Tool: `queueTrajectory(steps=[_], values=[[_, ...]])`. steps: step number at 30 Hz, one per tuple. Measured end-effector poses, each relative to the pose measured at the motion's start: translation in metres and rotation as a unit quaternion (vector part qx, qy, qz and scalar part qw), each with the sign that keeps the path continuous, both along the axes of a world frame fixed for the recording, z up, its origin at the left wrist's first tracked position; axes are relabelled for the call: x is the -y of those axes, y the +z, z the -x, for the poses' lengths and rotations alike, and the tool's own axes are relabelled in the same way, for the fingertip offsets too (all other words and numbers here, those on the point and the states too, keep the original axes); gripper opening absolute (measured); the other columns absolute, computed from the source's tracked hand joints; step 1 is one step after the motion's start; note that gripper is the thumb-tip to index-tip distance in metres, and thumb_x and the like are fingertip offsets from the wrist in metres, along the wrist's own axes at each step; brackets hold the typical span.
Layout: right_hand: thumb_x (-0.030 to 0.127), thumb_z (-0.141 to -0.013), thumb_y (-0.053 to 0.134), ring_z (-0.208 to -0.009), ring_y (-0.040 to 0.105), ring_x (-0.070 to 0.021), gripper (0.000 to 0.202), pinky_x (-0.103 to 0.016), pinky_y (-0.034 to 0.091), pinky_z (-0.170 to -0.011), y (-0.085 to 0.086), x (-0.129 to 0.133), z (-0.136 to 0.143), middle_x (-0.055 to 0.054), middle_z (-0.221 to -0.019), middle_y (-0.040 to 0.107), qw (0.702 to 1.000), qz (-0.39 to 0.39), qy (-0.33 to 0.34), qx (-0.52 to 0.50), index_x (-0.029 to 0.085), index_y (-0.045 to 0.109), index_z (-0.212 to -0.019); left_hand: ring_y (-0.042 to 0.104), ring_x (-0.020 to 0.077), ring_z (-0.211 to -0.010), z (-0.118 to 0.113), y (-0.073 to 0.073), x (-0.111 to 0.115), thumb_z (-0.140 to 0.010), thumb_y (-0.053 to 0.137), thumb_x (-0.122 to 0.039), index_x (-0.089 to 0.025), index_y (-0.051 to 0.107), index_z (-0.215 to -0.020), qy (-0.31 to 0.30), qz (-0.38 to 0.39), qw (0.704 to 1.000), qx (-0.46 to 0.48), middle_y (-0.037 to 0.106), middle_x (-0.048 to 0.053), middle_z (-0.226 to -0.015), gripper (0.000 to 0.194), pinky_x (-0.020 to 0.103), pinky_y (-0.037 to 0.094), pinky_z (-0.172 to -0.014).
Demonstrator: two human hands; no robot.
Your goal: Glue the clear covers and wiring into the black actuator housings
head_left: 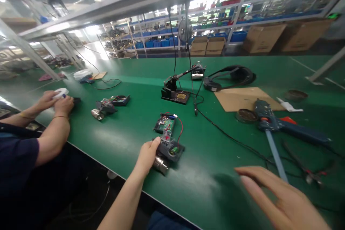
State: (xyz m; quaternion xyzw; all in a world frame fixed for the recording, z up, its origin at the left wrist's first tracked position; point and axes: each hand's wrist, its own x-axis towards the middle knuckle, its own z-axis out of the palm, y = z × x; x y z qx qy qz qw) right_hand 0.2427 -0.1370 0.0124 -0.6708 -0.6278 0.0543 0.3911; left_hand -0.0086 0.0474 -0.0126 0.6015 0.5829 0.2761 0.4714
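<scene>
At six o'clock from the middle of the view, on the green bench, a dark grey housing, open-faced, with a green component inside, a metal cylinder at its seven o'clock and, toward twelve, a circuit board joined by a red wire. Held from seven o'clock by the left hand, thumb on the near edge, fingers clamped on the housing, tips partly hidden. At four o'clock, the right hand, with nothing visible in its grasp, thumb and forefinger apart; cannot tell about the remaining fingers. Looks light and stiff in the shell, probably heavier toward the metal cylinder and liable to tip that way. Likely slippery on the bare metal, fragile at the red wire and circuit board. Best taken by the outer walls, with support under the metal cylinder. Underneath, a smooth, faintly glossy surface. Near the middle, a soldering-iron stand; at three o'clock, a blue glue gun beside a cardboard sheet; at four, pliers. At nine, a similar assembly, then a co-worker's hands at a white object. Farther off, toward one, brightly lit shelving; at two, cardboard boxes.
</scene>
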Motion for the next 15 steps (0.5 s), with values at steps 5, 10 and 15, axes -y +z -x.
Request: queueTrajectory(steps=[5, 10, 15], values=[[0.043, -0.106, 0.031, -0.118, 0.055, -0.0223, 0.041, -0.037, 0.054, -0.092, 0.004, -0.019, 0.032, -0.009, -0.132, 0.054, 0.995, 0.056, 0.085, 0.012, 0.02, 0.042, -0.137, 0.06, 0.0278, -0.106, -0.034, 0.001, 0.07, -0.077, 0.044, -0.055, -0.009, 0.062, -0.113, -0.064, 0.012, 0.984, 0.168, 0.067, 0.012, -0.112, 0.061, 0.033, 0.047, -0.091], [0.036, -0.106, 0.034, -0.109, 0.053, -0.0231, 0.032, -0.035, 0.049, -0.089, 0.017, -0.012, 0.029, -0.011, -0.117, 0.055, 0.999, -0.025, 0.014, 0.024, 0.018, 0.05, -0.128, 0.047, 0.03, -0.125, -0.046, -0.007, 0.107, -0.079, 0.06, -0.049, -0.017, 0.059, -0.123, -0.129, -0.007, 0.957, 0.26, 0.056, 0.009, -0.131, 0.056, 0.036, 0.037, -0.106], [0.034, -0.107, 0.035, -0.097, 0.055, -0.0189, 0.029, -0.027, 0.049, -0.082, 0.039, -0.009, 0.029, -0.008, -0.105, 0.058, 0.993, -0.01, 0.121, 0.005, 0.016, 0.055, -0.119, 0.045, 0.0316, -0.126, -0.045, -0.006, 0.111, -0.082, 0.058, -0.056, -0.02, 0.054, -0.13, -0.171, -0.025, 0.951, 0.256, 0.055, 0.008, -0.133, 0.06, 0.04, 0.034, -0.109]])
